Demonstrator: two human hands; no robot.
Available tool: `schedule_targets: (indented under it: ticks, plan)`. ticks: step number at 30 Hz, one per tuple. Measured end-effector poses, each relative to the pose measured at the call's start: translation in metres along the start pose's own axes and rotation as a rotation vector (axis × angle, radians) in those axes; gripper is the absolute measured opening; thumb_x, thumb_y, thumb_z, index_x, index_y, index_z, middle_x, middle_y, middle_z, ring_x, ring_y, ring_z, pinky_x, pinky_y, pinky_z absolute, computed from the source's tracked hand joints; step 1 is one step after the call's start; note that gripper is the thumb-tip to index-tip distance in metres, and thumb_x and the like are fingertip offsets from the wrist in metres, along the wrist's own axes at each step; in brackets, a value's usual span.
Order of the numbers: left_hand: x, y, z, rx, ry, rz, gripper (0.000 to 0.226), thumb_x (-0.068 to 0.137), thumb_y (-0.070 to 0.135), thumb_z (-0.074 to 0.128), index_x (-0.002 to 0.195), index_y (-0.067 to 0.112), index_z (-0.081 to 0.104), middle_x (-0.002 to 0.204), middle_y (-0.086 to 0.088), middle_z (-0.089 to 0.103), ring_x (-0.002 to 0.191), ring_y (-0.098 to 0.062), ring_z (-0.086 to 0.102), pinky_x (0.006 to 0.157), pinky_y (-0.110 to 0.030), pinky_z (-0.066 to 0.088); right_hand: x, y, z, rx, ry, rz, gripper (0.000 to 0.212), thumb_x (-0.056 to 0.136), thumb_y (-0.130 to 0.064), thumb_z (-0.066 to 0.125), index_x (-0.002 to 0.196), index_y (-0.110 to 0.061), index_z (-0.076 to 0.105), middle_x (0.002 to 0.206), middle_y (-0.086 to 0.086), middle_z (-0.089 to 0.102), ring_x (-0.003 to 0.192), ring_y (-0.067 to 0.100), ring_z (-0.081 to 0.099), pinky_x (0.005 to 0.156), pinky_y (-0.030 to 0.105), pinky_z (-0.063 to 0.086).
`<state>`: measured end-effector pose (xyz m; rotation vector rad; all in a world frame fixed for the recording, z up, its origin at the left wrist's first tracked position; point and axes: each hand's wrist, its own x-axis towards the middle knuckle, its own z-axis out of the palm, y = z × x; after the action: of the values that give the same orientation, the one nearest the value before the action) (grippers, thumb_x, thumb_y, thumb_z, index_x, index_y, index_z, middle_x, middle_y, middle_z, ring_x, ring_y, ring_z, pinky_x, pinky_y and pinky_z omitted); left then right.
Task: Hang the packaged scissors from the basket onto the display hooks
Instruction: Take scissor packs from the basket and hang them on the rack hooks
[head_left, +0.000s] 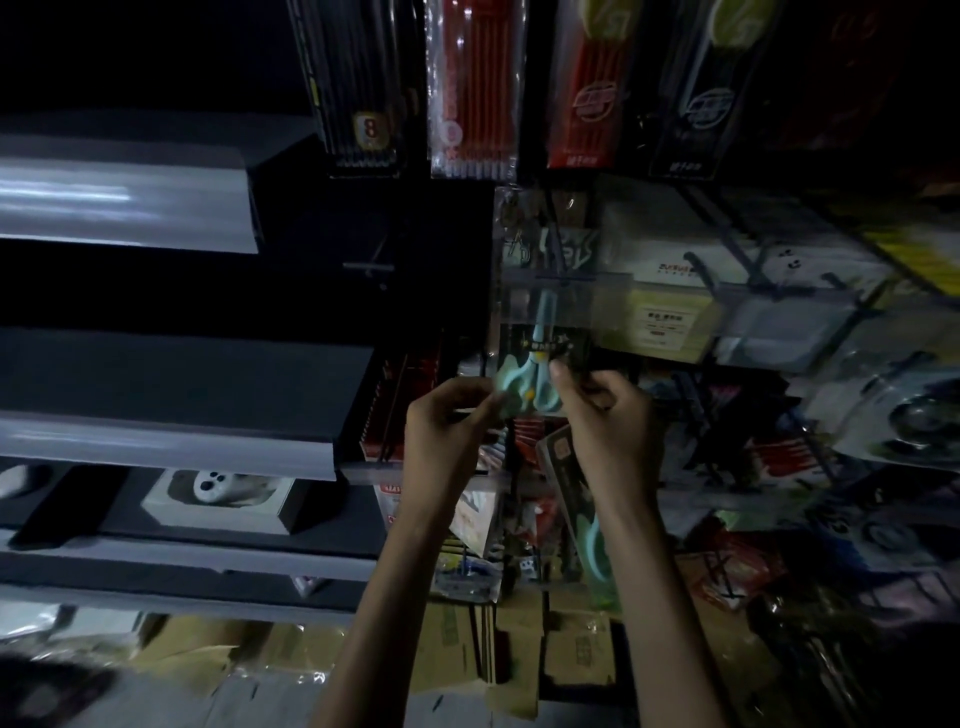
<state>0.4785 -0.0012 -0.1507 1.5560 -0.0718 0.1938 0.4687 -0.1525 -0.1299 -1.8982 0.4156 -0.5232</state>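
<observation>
Two bare forearms reach up from the lower edge, with both hands held side by side before the display. The left hand (447, 415) pinches the left edge of one packaged scissors (524, 374) with mint-green handles. The right hand (608, 415) grips its right edge, fingers curled and thumb up. The pack stands upright, its top behind a clear price rail (550, 296). A second scissors pack (597, 561) shows below the right wrist. Four pencil packs (470, 104) hang above.

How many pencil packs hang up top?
4, in a row along the top: black pack, clear pack, red pack, dark pack. More may hide in the dark right.
</observation>
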Motion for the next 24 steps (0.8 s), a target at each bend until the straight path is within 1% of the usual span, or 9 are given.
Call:
schedule_targets:
  ticks: [3,6,8,11,14,16,20,22,24]
  plan:
    - [0.004,0.008,0.004,-0.04,0.015,0.018,0.006,0.095,0.014,0.076,0.1,0.011,0.079,0.089,-0.003,0.08,0.077,-0.013,0.075,0.064,-0.023,0.057,0.006,-0.005,0.003,0.05,0.021,-0.011,0.035,0.09,-0.056,0.071,0.082,-0.022,0.07,0.07,-0.011,0.068,0.06,-0.001,0.061,0.051,0.022,0.041]
    - [0.009,0.008,0.007,-0.043,0.054,0.042,0.008,0.094,0.016,0.077,0.102,0.013,0.077,0.09,-0.002,0.079,0.076,-0.014,0.075,0.063,-0.026,0.058,0.011,-0.003,0.008,0.042,0.001,0.003,0.025,0.09,-0.049,0.073,0.103,-0.028,0.071,0.082,-0.021,0.065,0.073,-0.004,0.061,0.058,0.021,0.043]
    - [0.01,0.003,0.008,-0.046,0.086,0.051,0.008,0.094,0.015,0.078,0.101,0.013,0.077,0.092,-0.003,0.079,0.079,-0.017,0.076,0.066,-0.03,0.06,0.012,0.003,0.012,0.034,-0.009,0.018,0.027,0.09,-0.045,0.075,0.114,-0.033,0.067,0.085,-0.024,0.061,0.076,-0.005,0.061,0.061,0.023,0.047]
    - [0.01,-0.006,0.01,-0.042,0.112,0.06,0.005,0.094,0.012,0.077,0.098,0.012,0.077,0.092,-0.002,0.08,0.085,-0.019,0.078,0.074,-0.034,0.063,0.012,0.01,0.018,0.079,0.037,0.047,0.03,0.088,-0.043,0.076,0.112,-0.034,0.062,0.085,-0.015,0.068,0.078,0.007,0.069,0.067,0.039,0.059]
    - [0.012,-0.011,0.014,-0.052,0.111,0.051,0.009,0.095,0.01,0.077,0.103,0.013,0.079,0.094,-0.001,0.081,0.089,-0.02,0.079,0.077,-0.036,0.065,0.009,0.01,0.024,0.072,0.111,0.004,0.031,0.081,-0.054,0.068,0.108,-0.041,0.058,0.087,-0.012,0.072,0.077,0.012,0.071,0.065,0.048,0.061]
    - [0.013,-0.013,0.016,-0.064,0.109,0.037,0.015,0.095,0.011,0.076,0.11,0.014,0.079,0.1,0.001,0.081,0.095,-0.018,0.079,0.082,-0.035,0.064,0.008,0.008,0.028,0.032,0.155,-0.031,0.032,0.083,-0.055,0.065,0.112,-0.042,0.058,0.091,-0.013,0.073,0.078,0.012,0.071,0.063,0.047,0.061]
    - [0.021,-0.011,0.019,0.004,0.128,0.082,0.027,0.096,0.011,0.075,0.123,0.015,0.077,0.111,0.006,0.08,0.106,-0.008,0.075,0.089,-0.028,0.061,0.013,0.001,0.032,0.008,0.184,-0.071,0.034,0.092,-0.04,0.071,0.125,-0.032,0.065,0.101,-0.012,0.074,0.086,0.007,0.07,0.072,0.035,0.06]
    - [0.025,-0.01,0.019,0.025,0.138,0.092,0.028,0.098,0.011,0.072,0.126,0.016,0.075,0.112,0.007,0.079,0.106,-0.005,0.074,0.087,-0.022,0.06,0.017,-0.002,0.034,0.006,0.162,-0.069,0.037,0.093,-0.037,0.071,0.128,-0.028,0.066,0.097,-0.013,0.072,0.085,0.007,0.069,0.072,0.032,0.059]
    - [0.027,-0.012,0.019,0.05,0.136,0.092,0.029,0.101,0.013,0.069,0.129,0.017,0.073,0.117,0.006,0.078,0.108,-0.005,0.073,0.087,-0.022,0.061,0.02,-0.003,0.035,-0.014,0.128,-0.061,0.038,0.094,-0.037,0.07,0.131,-0.028,0.067,0.091,-0.017,0.068,0.081,0.006,0.068,0.069,0.029,0.056]
